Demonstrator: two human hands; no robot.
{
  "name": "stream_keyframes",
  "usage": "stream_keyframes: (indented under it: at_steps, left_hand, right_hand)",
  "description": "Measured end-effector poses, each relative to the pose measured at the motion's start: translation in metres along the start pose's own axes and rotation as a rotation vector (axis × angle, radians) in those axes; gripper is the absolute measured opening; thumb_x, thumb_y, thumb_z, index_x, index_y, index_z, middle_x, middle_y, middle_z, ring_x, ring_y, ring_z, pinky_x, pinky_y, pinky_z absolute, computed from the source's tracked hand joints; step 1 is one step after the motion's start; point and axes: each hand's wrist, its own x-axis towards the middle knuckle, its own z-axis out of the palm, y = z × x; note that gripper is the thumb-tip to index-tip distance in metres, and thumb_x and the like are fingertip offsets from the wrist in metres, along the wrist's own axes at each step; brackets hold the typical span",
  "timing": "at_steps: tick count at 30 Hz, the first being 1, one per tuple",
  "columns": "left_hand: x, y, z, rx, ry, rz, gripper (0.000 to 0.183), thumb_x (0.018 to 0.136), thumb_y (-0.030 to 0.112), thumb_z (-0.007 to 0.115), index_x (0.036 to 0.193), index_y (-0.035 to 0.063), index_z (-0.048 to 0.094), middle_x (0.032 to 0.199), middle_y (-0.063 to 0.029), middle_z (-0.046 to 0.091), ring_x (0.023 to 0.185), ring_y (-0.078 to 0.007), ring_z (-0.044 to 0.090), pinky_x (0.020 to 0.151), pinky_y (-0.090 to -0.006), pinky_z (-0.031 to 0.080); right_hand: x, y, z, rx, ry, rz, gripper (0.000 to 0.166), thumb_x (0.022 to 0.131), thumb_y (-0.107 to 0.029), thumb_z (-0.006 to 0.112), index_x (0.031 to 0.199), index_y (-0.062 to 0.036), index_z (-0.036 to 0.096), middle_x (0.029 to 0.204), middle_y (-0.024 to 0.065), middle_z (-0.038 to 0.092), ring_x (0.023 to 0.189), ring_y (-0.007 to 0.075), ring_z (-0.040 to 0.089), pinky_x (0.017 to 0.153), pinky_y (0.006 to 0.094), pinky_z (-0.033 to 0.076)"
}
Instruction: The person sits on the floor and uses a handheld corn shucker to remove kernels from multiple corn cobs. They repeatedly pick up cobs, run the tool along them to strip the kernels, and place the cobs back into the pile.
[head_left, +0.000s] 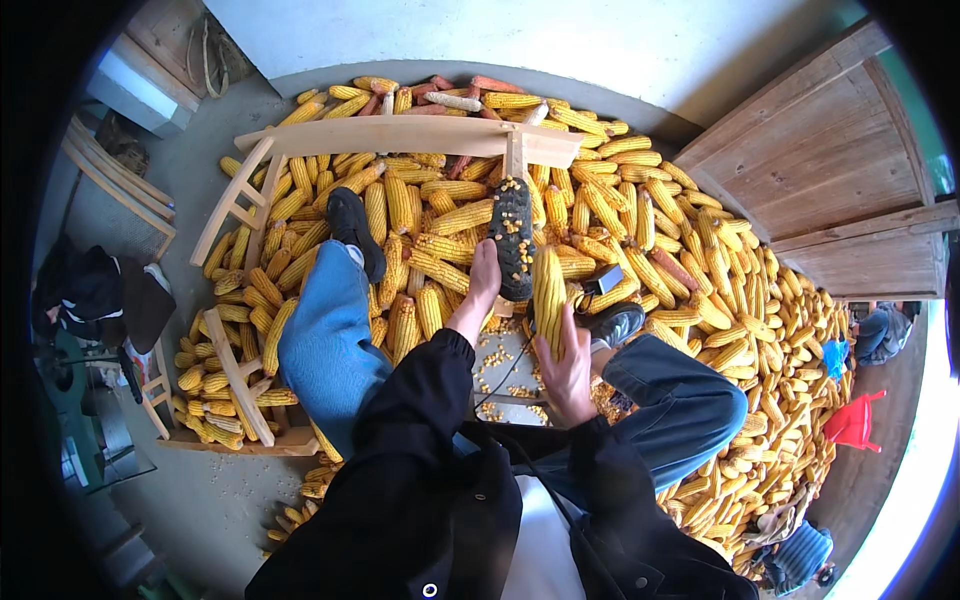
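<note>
My right hand (566, 371) grips a yellow corn cob (550, 289), kernels still on it, held nearly upright. Just left of it is a dark shoe (514, 244), sole facing up, with loose kernels scattered over its tread. My left hand (486, 274) holds the shoe's left edge near the heel; its fingertips are hidden. The shoe's far end meets a leg of an overturned wooden bench (405, 136). Loose kernels (495, 364) lie on the surface between my legs.
Corn cobs (450, 217) surround my feet and heap up to the right. A small black box (604, 280) rests on cobs near my right shoe. Wooden door panels (825, 142) lean at right, beyond them a red chair (855, 422) and a person (802, 555). Another bench (240, 375) lies left.
</note>
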Motion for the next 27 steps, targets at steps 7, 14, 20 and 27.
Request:
stream_keyframes:
  at_steps: [7,14,20,27]
  left_hand:
    - [-0.012,0.005,0.006,0.223,0.046,0.102,0.046,0.109,0.038,0.037,0.123,-0.0025,0.054,0.109,-0.0240,0.065,0.104,-0.0362,0.061,0.094,-0.0402,0.047]
    - [-0.004,0.006,0.005,0.281,-0.028,0.047,0.055,0.108,0.040,0.034,0.133,-0.0058,0.051,0.127,-0.0294,0.062,0.119,-0.0424,0.058,0.103,-0.0430,0.043]
    - [-0.004,-0.003,0.000,0.222,-0.024,0.095,0.051,0.108,0.039,0.034,0.124,-0.0054,0.054,0.115,-0.0278,0.064,0.109,-0.0403,0.061,0.100,-0.0423,0.044]
    - [-0.013,0.013,0.009,0.341,0.038,0.133,0.050,0.109,0.038,0.034,0.129,-0.0029,0.054,0.116,-0.0287,0.065,0.110,-0.0454,0.062,0.097,-0.0445,0.047]
  right_hand:
    - [0.053,0.012,0.047,-0.038,0.126,-0.016,0.069,0.093,-0.018,0.071,0.152,0.0021,0.041,0.106,0.0272,0.056,0.093,0.0399,0.059,0.084,0.0463,0.050]
    - [0.097,0.026,0.001,-0.362,0.177,-0.396,0.066,0.099,-0.028,0.064,0.152,0.0019,0.040,0.111,0.0320,0.059,0.101,0.0383,0.059,0.087,0.0456,0.049]
    - [-0.025,-0.008,0.005,-0.061,-0.068,0.062,0.071,0.093,-0.018,0.070,0.152,0.0059,0.038,0.105,0.0320,0.061,0.099,0.0424,0.062,0.087,0.0487,0.051]
    - [0.100,0.016,0.038,-0.174,0.010,-0.098,0.069,0.094,-0.022,0.069,0.152,0.0003,0.040,0.105,0.0326,0.056,0.087,0.0450,0.061,0.077,0.0503,0.051]
